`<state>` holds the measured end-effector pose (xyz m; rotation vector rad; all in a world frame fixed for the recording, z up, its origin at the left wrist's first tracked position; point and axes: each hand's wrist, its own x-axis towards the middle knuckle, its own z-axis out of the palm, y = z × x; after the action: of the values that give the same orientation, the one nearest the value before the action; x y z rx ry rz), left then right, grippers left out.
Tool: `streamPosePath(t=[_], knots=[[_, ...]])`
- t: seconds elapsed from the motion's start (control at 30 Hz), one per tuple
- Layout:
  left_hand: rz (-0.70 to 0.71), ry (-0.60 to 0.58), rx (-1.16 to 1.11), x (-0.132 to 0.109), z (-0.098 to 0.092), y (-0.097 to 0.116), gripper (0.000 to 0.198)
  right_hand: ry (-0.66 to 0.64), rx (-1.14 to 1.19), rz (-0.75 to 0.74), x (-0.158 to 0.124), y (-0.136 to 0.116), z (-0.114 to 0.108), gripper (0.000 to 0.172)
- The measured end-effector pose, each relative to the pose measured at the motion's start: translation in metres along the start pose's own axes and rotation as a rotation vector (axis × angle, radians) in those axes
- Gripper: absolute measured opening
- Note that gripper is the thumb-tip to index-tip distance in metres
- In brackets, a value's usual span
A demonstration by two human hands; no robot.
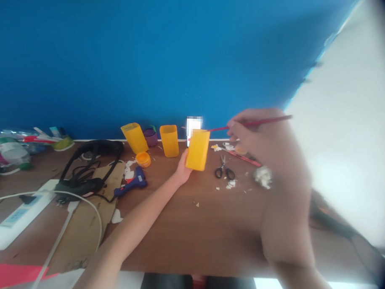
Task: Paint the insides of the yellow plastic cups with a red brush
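Observation:
My left hand [183, 168] is wrapped round a tall yellow container [197, 152] with rounded corners, lifted above the table. In my right hand [259, 138], which is blurred, a thin red paintbrush [269, 120] is pinched. Its tip meets the container's upper right edge, though I cannot tell whether it touches. Two similar yellow containers, one tilted [135, 138] and one upright [169, 141], stand by the blue wall. Close to them sits a small orange paint pot [143, 159]. Black-handled scissors [223, 168] lie below the brush.
On the left are a blue glue gun [132, 182], a black headset with straps [90, 170], cardboard [92, 217], a white power strip [22, 212] and a plastic bottle [12, 148]. A purple jar [151, 137] stands behind. Paper scraps and a crumpled white wad [263, 177] lie at right.

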<state>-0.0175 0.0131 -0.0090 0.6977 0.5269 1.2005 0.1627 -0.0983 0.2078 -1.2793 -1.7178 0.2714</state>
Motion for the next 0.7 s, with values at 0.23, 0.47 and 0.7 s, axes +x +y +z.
streamPosePath(t=[0.23, 0.47, 0.7], knots=[[0.008, 0.005, -0.009, 0.0, 0.0, -0.001, 0.049, -0.072, -0.074, -0.02, 0.006, -0.003, 0.016, 0.019], [-0.002, -0.013, -0.022, 0.0, -0.001, 0.002, 0.053, 0.011, -0.151, 0.061, 0.001, 0.002, -0.004, 0.017], [0.001, 0.019, -0.007, -0.001, 0.002, 0.001, 0.048, -0.06, 0.051, 0.041, 0.005, 0.0, 0.004, 0.018]])
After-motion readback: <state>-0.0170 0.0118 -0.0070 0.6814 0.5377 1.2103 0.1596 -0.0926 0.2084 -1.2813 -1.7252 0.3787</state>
